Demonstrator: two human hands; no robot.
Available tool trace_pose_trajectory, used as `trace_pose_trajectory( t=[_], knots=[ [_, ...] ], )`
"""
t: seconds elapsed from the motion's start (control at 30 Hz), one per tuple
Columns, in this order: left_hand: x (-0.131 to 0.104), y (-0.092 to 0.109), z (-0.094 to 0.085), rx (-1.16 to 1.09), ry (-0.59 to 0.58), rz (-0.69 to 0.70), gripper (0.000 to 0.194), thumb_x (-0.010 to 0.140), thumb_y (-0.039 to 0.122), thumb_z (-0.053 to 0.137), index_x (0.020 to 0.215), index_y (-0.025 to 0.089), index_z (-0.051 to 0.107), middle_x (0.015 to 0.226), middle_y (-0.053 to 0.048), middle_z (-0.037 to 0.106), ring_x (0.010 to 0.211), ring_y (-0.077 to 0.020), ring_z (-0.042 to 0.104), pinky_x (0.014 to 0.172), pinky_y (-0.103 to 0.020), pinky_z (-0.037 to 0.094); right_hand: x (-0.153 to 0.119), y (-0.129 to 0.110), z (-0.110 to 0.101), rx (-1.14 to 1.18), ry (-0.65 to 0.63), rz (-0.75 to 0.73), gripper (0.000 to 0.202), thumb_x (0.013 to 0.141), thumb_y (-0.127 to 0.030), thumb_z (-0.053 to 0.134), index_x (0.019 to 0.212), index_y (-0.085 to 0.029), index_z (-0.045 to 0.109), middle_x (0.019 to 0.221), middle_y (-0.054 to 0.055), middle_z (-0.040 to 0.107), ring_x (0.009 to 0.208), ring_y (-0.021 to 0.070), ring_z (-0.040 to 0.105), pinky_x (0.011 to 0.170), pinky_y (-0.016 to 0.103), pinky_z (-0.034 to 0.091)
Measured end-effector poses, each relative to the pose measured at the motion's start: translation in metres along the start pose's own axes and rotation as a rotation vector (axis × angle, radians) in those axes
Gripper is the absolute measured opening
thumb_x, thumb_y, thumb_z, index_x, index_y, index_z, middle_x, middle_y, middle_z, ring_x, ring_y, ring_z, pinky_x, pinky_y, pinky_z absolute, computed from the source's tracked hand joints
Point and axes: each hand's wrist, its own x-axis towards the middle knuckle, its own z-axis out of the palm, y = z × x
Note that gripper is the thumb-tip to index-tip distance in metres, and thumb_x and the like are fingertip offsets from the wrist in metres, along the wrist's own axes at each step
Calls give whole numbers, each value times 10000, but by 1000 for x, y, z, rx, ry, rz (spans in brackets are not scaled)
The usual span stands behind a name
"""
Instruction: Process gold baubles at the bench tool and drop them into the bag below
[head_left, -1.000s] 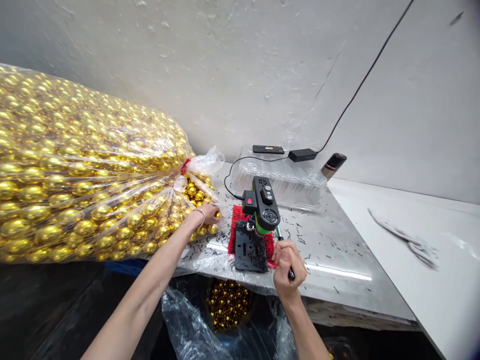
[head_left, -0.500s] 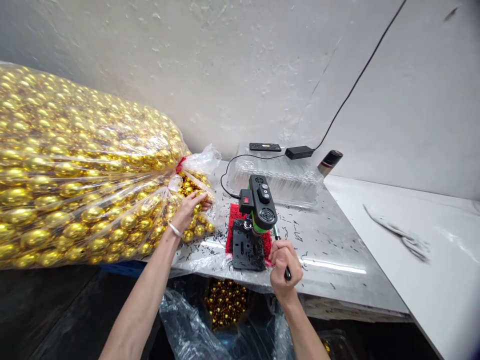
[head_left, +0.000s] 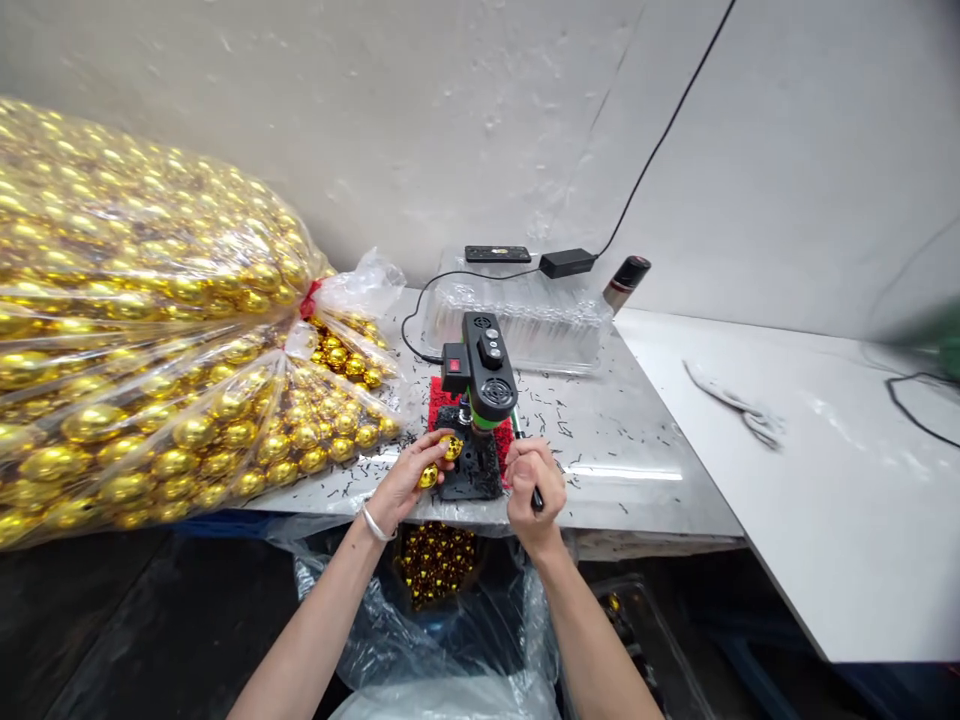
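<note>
My left hand (head_left: 411,474) is closed around shiny gold balls; one gold ball (head_left: 451,447) shows at the fingertips and a second beneath it. The hand is at the left edge of the black base (head_left: 472,484) of a small bench drill press (head_left: 489,372). My right hand (head_left: 535,492) is wrapped around the drill press's lever (head_left: 538,500), whose black end pokes out of the fist. Under the machine lies a red mat (head_left: 442,395). Black shavings are scattered over the base and the metal tabletop. The drill bit itself is hard to make out.
A huge clear bag (head_left: 172,400) of gold balls fills the left. Below the table edge, a plastic-lined container (head_left: 360,610) holds more. Behind the drill press are a clear plastic tray (head_left: 517,335), a power adapter (head_left: 568,263) and a spray can (head_left: 627,283). A white table (head_left: 750,360) adjoins at right.
My left hand has come out of the bag's mouth and moved right to the drill base, with gold balls in it. My right hand stays on the lever. The view has shifted to the right.
</note>
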Motion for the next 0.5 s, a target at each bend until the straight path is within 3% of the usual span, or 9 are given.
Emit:
trace_pose_trajectory(
  t=[0.13, 0.33, 0.5],
  knots=[
    [8, -5, 8, 364, 74, 81, 460, 751, 345, 658, 1161, 147, 596, 867, -56, 693, 657, -141, 632, 500, -215, 443, -2, 1, 0, 11, -2, -2, 278, 886, -78, 376, 641, -202, 420, 641, -1, 469, 666, 127, 502, 587, 270, 408],
    [8, 0, 15, 996, 114, 325, 393, 770, 298, 642, 1138, 161, 647, 1011, -84, 703, 847, -208, 661, 790, -316, 504, -2, 2, 2, 27, 7, -19, 276, 886, -81, 374, 642, -204, 415, 628, -2, 461, 676, 133, 506, 584, 274, 413],
    [10, 4, 19, 1150, 92, 382, 399, 782, 309, 657, 1154, 164, 656, 1060, -95, 677, 888, -218, 657, 821, -315, 495, -3, 3, 2, 16, 23, -40, 277, 883, -72, 369, 646, -205, 421, 613, -4, 460, 673, 135, 512, 583, 275, 425]
  ],
)
